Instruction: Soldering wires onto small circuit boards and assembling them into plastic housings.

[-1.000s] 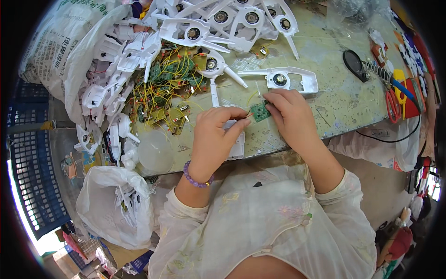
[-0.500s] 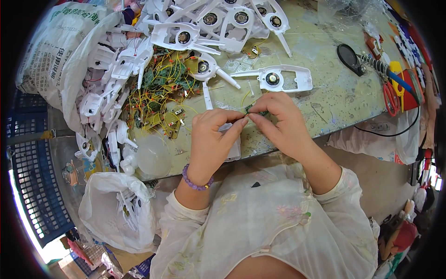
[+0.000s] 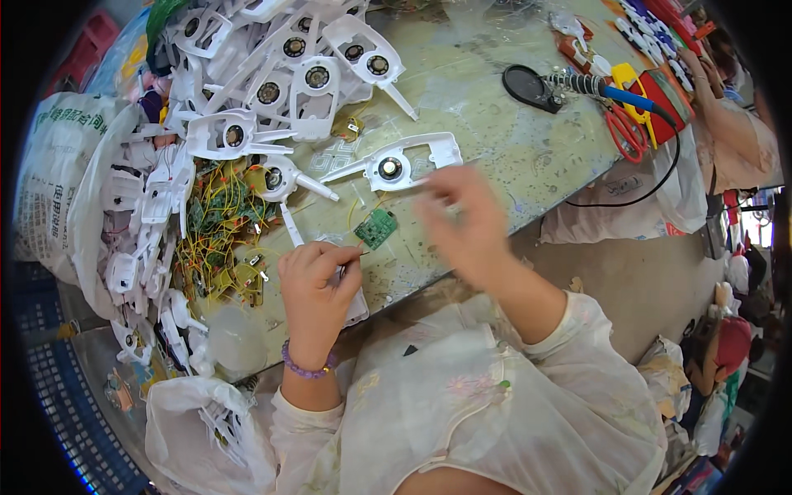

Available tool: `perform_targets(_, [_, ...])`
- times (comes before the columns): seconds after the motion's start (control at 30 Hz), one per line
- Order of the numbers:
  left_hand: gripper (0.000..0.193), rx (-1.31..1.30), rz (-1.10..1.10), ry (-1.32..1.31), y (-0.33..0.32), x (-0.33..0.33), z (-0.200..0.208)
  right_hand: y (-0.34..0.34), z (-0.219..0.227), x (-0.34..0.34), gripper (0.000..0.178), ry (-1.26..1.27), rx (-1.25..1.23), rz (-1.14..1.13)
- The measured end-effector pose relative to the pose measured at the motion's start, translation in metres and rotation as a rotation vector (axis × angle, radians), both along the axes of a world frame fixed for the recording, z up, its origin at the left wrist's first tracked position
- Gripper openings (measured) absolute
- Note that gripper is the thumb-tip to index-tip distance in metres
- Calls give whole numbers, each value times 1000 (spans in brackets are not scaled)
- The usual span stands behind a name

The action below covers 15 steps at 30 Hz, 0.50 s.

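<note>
My left hand, with a purple bead bracelet at the wrist, pinches a thin wire between thumb and forefinger. Just beyond its fingertips a small green circuit board lies at the wire's end. Beneath that hand a white plastic part is mostly covered. My right hand is apart from the left, over the front of the table, its fingers smeared by motion. Nearest to it lies a white plastic housing with a round black speaker set in it.
Tangled circuit boards with yellow wires lie left, beside piled white housings. A soldering iron rests at the right near red-handled scissors. An open white bag stands lower left. Another person's arm shows far right.
My view has swung right, so the table's things sit further left. My right hand has come away from the left and moved right, uncovering the green board. The left keeps its pinch.
</note>
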<state>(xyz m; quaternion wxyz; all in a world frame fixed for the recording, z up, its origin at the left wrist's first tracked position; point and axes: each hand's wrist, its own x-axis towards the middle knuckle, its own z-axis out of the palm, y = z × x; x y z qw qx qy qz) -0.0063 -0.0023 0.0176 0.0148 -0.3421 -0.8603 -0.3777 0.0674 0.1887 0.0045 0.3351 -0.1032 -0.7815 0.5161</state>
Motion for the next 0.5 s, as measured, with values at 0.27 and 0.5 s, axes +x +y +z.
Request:
perform_targets(0.27, [12,-169,-114,242,0,-1,3,179,27,23,36,378,-49,-691])
perform_targets(0.5, [11,-223,-76,321,3,-1,-4,205,57,46,34,-53,282,-983])
